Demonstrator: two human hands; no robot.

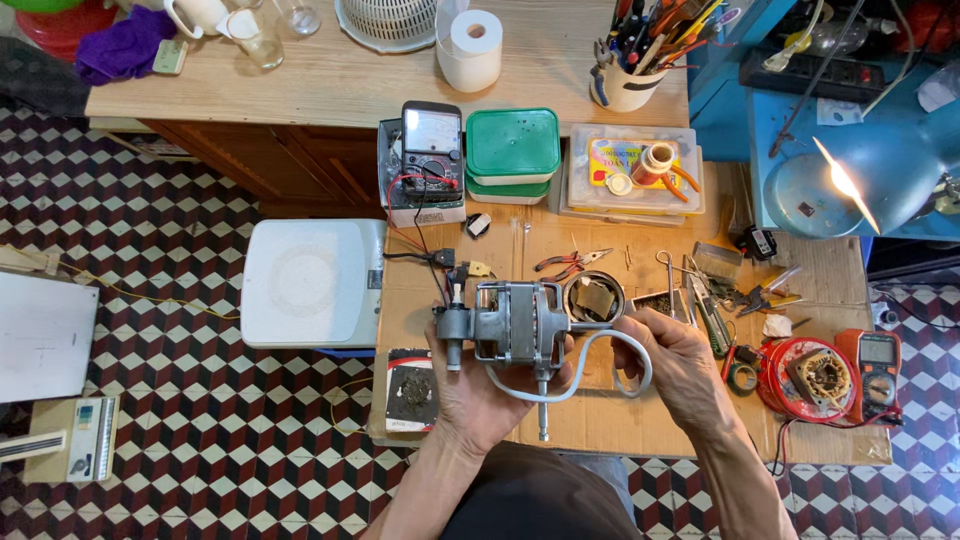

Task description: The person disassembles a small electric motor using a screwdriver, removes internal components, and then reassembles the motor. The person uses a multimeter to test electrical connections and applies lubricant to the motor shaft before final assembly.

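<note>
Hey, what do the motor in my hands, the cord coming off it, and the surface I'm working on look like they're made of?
The motor looks like bare cast metal: dull silver-grey housing, with a thin steel-looking shaft below. The cord seems rubber or soft plastic sheathing: smooth, pale grey, bending in a loose loop into the right hand. The work surface appears to be brown cardboard, matte with visible creases. The left hand cradles the motor.

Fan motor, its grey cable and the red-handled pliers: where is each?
fan motor (520, 325): head view, on its metal housing.
grey cable (640, 375): head view, on the loop's right bend.
red-handled pliers (568, 264): head view, on the handles.
</note>
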